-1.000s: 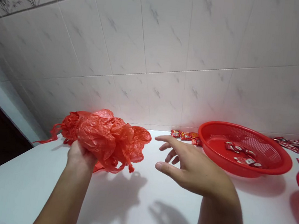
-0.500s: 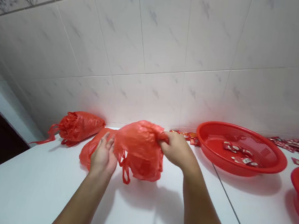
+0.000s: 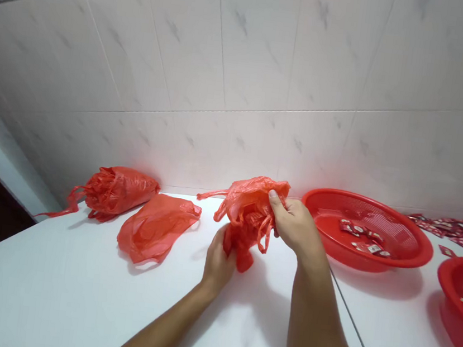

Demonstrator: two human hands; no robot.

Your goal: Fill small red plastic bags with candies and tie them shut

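Observation:
A crumpled red plastic bag [image 3: 253,199] is held up above the white table, its mouth and loose handles facing me. My right hand [image 3: 293,220] grips its upper right side, thumb pressed over the film. Below, my left hand [image 3: 220,256] is closed around the gathered lower part; its fingertips are partly hidden by the bag. Small packets seem to show through the bag's mouth, though I cannot make them out clearly. To the left, a flattened red plastic bag [image 3: 157,229] lies on the table. Behind it sits a bundled roll of red bags [image 3: 122,191] against the wall.
A red perforated basket [image 3: 411,257] holding several small red-and-white packets [image 3: 363,235] stands right of my hands. Another red basket [image 3: 449,307] is cut off at the right edge. Loose packets [image 3: 461,231] lie along the wall. A seam [image 3: 356,327] crosses the white table [image 3: 52,286].
My left hand has moved right and closed on the lower part of the bag. The bag has turned, its mouth now toward me. The flattened bag shows fully.

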